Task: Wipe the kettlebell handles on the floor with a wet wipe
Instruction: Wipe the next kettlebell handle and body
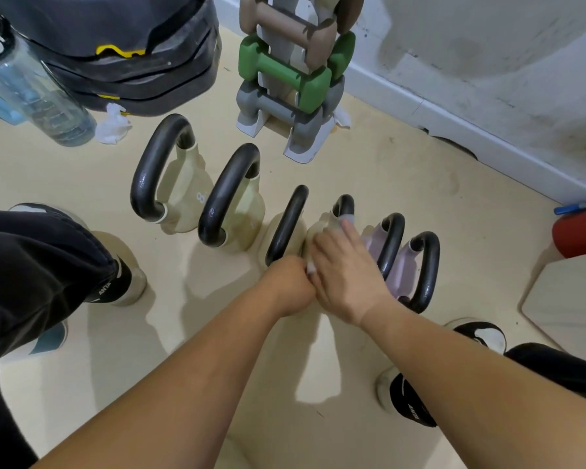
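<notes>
1. Down on the floor point(403, 170), five kettlebells in a row, the third kettlebell handle point(286, 225) right in the middle.
2. Closed tight round the near end of that handle: left hand point(293, 282).
3. Pressed beside it, right hand point(345, 265), fingers bent over a wet wipe point(311, 267), only a small white bit showing.
4. Farther back, dumbbell rack point(291, 72); far left, water bottle point(38, 93) and crumpled tissue point(113, 125).

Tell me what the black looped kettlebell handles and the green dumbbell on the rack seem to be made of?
The black kettlebell handles look like painted or coated metal: smooth, with glossy highlights, though wetness could add shine. The green dumbbell looks rubber- or vinyl-coated: matte, evenly coloured, soft rounded edges. Neither is certain.
</notes>
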`<state>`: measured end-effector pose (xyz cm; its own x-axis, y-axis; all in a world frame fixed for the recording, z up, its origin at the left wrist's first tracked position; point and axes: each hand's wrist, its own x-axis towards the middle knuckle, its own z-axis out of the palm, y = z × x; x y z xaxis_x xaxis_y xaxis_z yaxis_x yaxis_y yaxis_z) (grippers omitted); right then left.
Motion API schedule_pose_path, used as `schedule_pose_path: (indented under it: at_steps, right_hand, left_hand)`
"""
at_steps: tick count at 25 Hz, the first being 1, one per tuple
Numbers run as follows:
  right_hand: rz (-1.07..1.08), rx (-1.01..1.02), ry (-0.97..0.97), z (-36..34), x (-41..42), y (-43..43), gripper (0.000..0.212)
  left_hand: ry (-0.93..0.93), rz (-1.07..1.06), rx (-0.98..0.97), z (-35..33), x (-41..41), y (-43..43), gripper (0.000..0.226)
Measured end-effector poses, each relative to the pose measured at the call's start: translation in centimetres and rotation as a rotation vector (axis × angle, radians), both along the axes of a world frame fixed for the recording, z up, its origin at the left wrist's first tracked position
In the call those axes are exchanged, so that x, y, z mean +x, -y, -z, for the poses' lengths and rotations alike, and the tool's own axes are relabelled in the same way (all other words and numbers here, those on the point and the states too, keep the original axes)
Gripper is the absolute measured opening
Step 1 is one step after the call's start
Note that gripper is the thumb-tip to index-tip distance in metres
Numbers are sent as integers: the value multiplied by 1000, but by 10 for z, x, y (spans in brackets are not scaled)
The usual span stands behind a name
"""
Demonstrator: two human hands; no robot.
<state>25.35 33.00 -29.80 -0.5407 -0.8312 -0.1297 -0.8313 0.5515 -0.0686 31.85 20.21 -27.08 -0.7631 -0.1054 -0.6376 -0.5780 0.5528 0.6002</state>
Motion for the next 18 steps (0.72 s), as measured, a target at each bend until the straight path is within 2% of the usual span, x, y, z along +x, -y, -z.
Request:
schedule_pose_path:
  at_steps: [2, 4, 5, 7, 10, 13, 16, 18]
  right_hand:
    - [306, -156, 146, -2, -26, 22, 38]
    - [651, -241, 406, -5, -55, 38, 49]
    - [780, -256, 536, -6, -66, 44, 52]
    - [979, -280, 671, -14, -78, 55, 57]
    - [1254, -432, 773, -24, -59, 65, 59]
    - [1345, -535, 796, -26, -22, 56, 38]
    - [1289, -613, 867, -20, -1, 38, 46]
    - [1222, -582, 807, -15, 18, 33, 53]
  left_hand:
    - [-79, -221, 101, 1, -8, -3, 16]
    - [-74, -327, 151, 3, -16, -6, 31]
    - [-58, -333, 171, 3, -19, -8, 38]
    - [-50, -309, 196, 3, -23, -10, 44]
    - [-60, -266, 192, 9, -25, -8, 33]
    - [-71, -252, 156, 14, -17, -5, 20]
    - [-29, -248, 142, 14, -5, -4, 35]
    - [-27, -235, 128, 14, 1, -4, 40]
